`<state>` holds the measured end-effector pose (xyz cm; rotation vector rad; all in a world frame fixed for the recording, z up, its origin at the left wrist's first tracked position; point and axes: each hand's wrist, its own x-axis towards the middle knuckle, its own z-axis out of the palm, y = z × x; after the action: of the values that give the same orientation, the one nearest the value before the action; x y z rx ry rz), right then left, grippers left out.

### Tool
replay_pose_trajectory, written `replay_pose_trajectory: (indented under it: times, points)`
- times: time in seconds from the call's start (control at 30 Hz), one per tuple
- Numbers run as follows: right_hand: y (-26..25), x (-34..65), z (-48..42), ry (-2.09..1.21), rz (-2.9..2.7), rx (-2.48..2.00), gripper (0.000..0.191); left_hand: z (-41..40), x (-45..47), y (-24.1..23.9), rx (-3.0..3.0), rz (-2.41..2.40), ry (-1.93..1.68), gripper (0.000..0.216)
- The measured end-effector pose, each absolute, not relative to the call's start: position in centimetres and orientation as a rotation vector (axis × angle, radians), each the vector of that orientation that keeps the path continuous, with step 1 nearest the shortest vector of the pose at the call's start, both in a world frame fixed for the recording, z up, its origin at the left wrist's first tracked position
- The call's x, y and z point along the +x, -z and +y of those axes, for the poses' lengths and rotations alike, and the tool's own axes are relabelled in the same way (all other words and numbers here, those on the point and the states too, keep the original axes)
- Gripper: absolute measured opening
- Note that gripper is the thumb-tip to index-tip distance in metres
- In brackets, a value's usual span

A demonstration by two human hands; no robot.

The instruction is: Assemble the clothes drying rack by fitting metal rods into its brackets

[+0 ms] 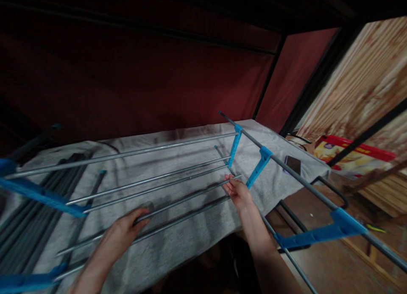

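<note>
My left hand [129, 227] is closed around a thin metal tube [187, 197]. Near the tube's far end my right hand [235, 190] pinches it between thumb and fingers. Around it is a rack of grey tubes joined by blue plastic brackets. One blue bracket [235, 146] stands at the back right, and another blue bracket [259, 166] is just right of my right hand. Other tubes of the rack, such as the rear tube [159, 149], run across behind the held one. The tube's left end lies beyond my left hand, apart from the blue bracket [30, 281] at lower left.
Several loose dark grey tubes [47, 209] lie at the left on the grey cloth [203, 222] covering the table. A phone [291, 164] rests at the right. Beyond the edge are a black metal chair frame [330, 190] and a red and yellow box [352, 154].
</note>
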<state>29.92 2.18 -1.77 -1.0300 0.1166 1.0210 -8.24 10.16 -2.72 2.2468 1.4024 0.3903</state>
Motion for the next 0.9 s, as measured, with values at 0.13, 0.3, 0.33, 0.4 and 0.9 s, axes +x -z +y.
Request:
replay_pose_trajectory:
  times: [0.13,0.3,0.33,0.4,0.9]
  points:
    - [2.2,29.8,2.2,-0.981,0.109,-1.039,0.018,10.1,-8.3,2.9,2.224,1.410,-0.388,0.033]
    - [2.3,29.6,2.1,-0.961,0.123,-1.055,0.014,10.4,-8.6,3.3,2.269,1.397,-0.477,0.034]
    - [2.3,29.6,2.1,-0.960,0.124,-1.059,0.013,10.5,-8.6,3.4,2.279,1.384,-0.479,0.035]
    - [2.1,29.6,2.1,-0.957,0.123,-1.062,0.011,10.7,-8.8,3.6,2.291,1.363,-0.469,0.036]
    - [2.3,29.8,2.0,-0.940,0.117,-1.045,0.020,10.0,-8.1,2.2,2.215,1.408,-0.437,0.028]
